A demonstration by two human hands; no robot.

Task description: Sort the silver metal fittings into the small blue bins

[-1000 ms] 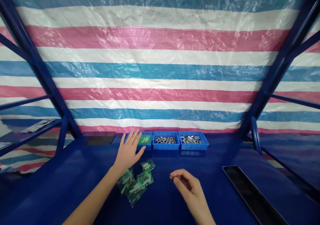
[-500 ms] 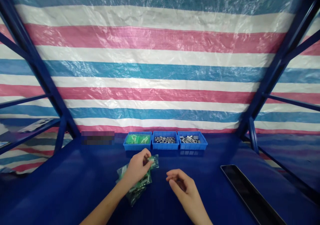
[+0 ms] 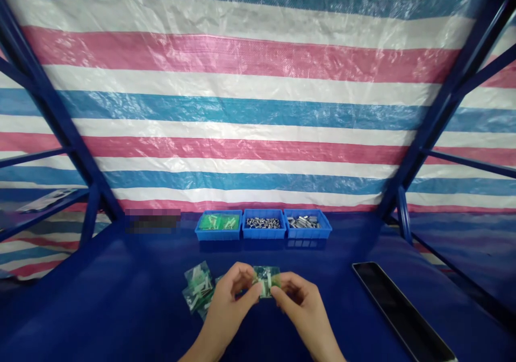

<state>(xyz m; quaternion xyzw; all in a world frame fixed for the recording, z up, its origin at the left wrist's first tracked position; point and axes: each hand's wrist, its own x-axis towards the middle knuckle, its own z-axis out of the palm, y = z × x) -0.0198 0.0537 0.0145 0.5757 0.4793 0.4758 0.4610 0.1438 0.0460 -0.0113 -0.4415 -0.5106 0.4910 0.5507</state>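
Observation:
Between my two hands is a small clear plastic bag (image 3: 266, 276) with pale and green pieces inside. My left hand (image 3: 234, 297) pinches its left side between thumb and fingers. On the opposite side my right hand (image 3: 300, 300) grips the bag's right edge the same way. Left of my left hand lies a loose pile of similar small bags (image 3: 198, 284), partly hidden behind that hand.
Three blue bins stand in a row at the back: one with green-and-white packets (image 3: 219, 235), one with small metal pieces (image 3: 264, 233), one with longer metal pieces (image 3: 308, 233). A long black tray (image 3: 399, 308) lies at right on the blue table (image 3: 121, 297).
My left hand has moved right from the pile, carrying a bag in front of me. My right hand has closed on that bag's other side. The view has shifted slightly.

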